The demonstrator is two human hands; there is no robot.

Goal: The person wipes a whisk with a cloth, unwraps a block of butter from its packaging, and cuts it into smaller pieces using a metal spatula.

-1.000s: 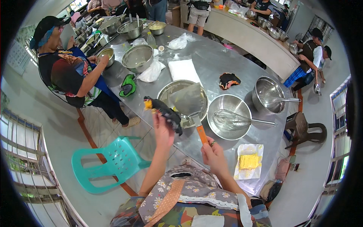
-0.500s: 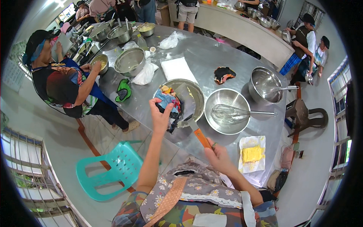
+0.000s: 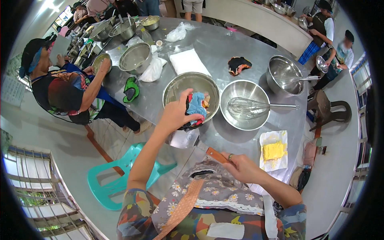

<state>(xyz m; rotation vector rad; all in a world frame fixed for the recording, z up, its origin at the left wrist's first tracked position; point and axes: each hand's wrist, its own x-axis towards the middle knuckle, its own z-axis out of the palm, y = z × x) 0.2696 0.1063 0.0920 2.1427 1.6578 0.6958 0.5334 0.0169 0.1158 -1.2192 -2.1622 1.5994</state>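
My left hand (image 3: 176, 114) is closed on a bunched, multicoloured cloth (image 3: 197, 105) over the near side of a steel bowl (image 3: 179, 86), whose inner wall has a cloudy smear. Part of the bowl's near rim is hidden by the hand and cloth. In my right hand (image 3: 242, 165) is the orange wooden handle of a flat metal turner (image 3: 217, 155). Its wide blade (image 3: 182, 139) points left, outside the bowl and in front of the table edge. To the right of that bowl sits another steel bowl (image 3: 245, 90) with a whisk (image 3: 256, 106) lying in it.
A yellow block (image 3: 274, 151) rests on white paper at the right. Behind stand a third bowl (image 3: 282, 68) with a whisk, a black-and-orange cloth (image 3: 239, 65) and a white bag (image 3: 189, 62). A co-worker (image 3: 60, 84) stands left; a turquoise chair (image 3: 116, 182) is below the table edge.
The turner's blade has come out of the bowl toward me and turned left. My left hand, with the cloth, has shifted right across the bowl's near side.
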